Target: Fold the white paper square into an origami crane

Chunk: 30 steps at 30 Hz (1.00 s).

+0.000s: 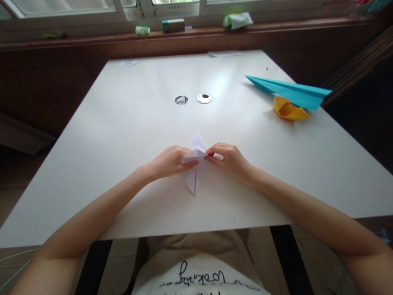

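A piece of folded white paper (194,177), diamond-shaped with pointed top and bottom ends and a crease down its lower half, lies near the middle of the table. From its left side my left hand (173,161) grips it, thumb on the front and the other fingers partly hidden behind a raised flap. On the right, my right hand (229,159) pinches the corner of that flap between thumb and fingertips.
On the white table (123,123), a blue paper plane (291,92) and a yellow paper boat (289,110) lie at the right. Two round holes, one with a metal rim (204,98), sit beyond my hands. A small box (173,26) stands on the windowsill.
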Tool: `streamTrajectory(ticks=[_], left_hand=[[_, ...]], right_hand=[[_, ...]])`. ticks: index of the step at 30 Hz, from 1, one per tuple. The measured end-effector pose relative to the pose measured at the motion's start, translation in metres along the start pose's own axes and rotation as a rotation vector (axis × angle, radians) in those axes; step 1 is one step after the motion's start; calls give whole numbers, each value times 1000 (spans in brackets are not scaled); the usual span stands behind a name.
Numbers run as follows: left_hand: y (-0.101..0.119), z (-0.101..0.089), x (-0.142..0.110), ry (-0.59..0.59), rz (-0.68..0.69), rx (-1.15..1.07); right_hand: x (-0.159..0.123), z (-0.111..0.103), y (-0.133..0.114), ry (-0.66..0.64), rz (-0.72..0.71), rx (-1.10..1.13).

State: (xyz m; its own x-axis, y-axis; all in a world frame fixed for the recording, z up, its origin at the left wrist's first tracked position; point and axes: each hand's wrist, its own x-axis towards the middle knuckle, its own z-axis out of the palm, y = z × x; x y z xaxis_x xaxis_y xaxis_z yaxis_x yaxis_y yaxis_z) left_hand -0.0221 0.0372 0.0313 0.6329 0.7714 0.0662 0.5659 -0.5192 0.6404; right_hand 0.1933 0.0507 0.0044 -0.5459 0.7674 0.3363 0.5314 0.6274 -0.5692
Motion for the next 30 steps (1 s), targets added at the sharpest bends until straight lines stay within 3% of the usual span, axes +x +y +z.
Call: streamTrajectory(ticks=[3,6,11,17,24,30], left_hand=[[-4,-2,3,23,-76,5],[-7,-2,6,124,-150,-63],[-7,1,8,210,-212,-145],[-7,3,9,192,-232,-98],[-8,2,6,178,-216,-117],[-9,2,6,162,-211,-156]], right_hand=[[1,-1,-1,-12,120,104],[2,0,-1,-35,210,167],[6,5,-5,-35,219,62],[9,7,-6,-37,198,89],[6,-5,-1,-115,202,176],[3,-4,-6,-86,183,40]])
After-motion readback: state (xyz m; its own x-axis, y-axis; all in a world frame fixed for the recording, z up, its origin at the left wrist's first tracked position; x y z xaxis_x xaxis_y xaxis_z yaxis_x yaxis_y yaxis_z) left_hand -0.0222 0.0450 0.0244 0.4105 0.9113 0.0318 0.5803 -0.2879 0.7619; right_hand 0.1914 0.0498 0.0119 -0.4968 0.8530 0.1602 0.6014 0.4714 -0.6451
